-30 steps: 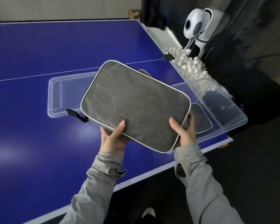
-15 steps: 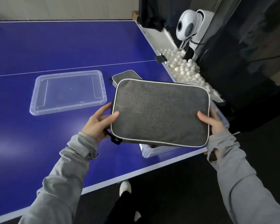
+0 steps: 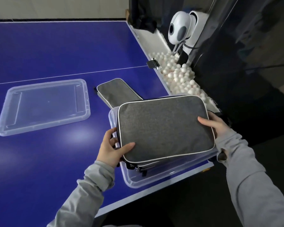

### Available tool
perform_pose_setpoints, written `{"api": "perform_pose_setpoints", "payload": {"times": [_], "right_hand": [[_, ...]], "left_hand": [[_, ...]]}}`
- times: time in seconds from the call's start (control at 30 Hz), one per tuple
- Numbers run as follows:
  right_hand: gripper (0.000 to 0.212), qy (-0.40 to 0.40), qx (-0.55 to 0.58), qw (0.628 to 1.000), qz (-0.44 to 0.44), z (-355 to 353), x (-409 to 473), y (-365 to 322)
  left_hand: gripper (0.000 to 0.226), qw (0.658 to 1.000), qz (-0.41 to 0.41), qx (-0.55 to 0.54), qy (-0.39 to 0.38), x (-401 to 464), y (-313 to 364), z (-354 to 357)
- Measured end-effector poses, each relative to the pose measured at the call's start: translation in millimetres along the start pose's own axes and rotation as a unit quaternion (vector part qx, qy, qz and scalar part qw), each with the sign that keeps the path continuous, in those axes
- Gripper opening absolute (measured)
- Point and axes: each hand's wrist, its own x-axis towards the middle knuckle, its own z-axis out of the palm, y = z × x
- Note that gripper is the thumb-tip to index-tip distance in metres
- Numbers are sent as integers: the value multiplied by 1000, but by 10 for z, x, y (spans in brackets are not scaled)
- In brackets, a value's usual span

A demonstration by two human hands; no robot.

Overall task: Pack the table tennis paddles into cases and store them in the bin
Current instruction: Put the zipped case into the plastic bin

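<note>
The grey case [image 3: 164,128], rectangular with white piping, sits tilted over the open top of the clear bin [image 3: 154,179], its near edge lower than its far edge. The bin stands at the near right corner of the blue bench [image 3: 56,49]. The left hand [image 3: 112,149] holds the case at its near left corner, thumb laid on the top face and fingers curled round the edge. The right hand [image 3: 216,126] holds the right edge the same way (thumb on top, fingers hidden beneath). Both grips are closed on the case.

A second grey case [image 3: 116,94] lies flat on the bench just beyond the bin, its near end hidden behind the held case and the bin rim. The bin's clear lid [image 3: 44,107] lies flat on the bench to the left, well apart from the bin.

Along the right edge of the bench runs a white trough holding a heap of white balls [image 3: 179,74]. A white ball machine [image 3: 182,31] stands beyond that heap. A black clip [image 3: 152,63] is fixed to the bench edge near the balls. Whether anything lies in the bin under the case cannot be told.
</note>
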Motion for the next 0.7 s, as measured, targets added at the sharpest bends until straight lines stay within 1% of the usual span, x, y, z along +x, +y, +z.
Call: {"api": "perform_pose_setpoints", "payload": {"times": [0.17, 0.27, 0.33, 0.43, 0.5, 0.57, 0.6, 0.7], "right_hand": [[23, -21, -25, 999, 25, -199, 370, -45], [24, -26, -55, 997, 38, -207, 579, 40], [28, -31, -76, 995, 49, -198, 713, 164], [36, -32, -135, 988, 63, -182, 883, 408], [30, -29, -139, 988, 63, -176, 977, 568], [25, -32, -167, 984, 60, -186, 1061, 719], [27, -37, -187, 979, 65, -199, 1100, 791], [43, -54, -266, 959, 86, -216, 1199, 942]], "left_hand": [[65, 999, -20, -18, 36, 79, -105, 391], [71, 996, -43, -22, 77, 166, -190, 547], [77, 993, -44, 3, 111, 226, -263, 614], [92, 984, -61, 59, 156, 328, -424, 670], [92, 977, -85, 97, 169, 395, -548, 697], [95, 970, -104, 130, 177, 462, -665, 721], [96, 967, -111, 142, 182, 496, -713, 727], [97, 954, -139, 183, 190, 596, -813, 735]]}}
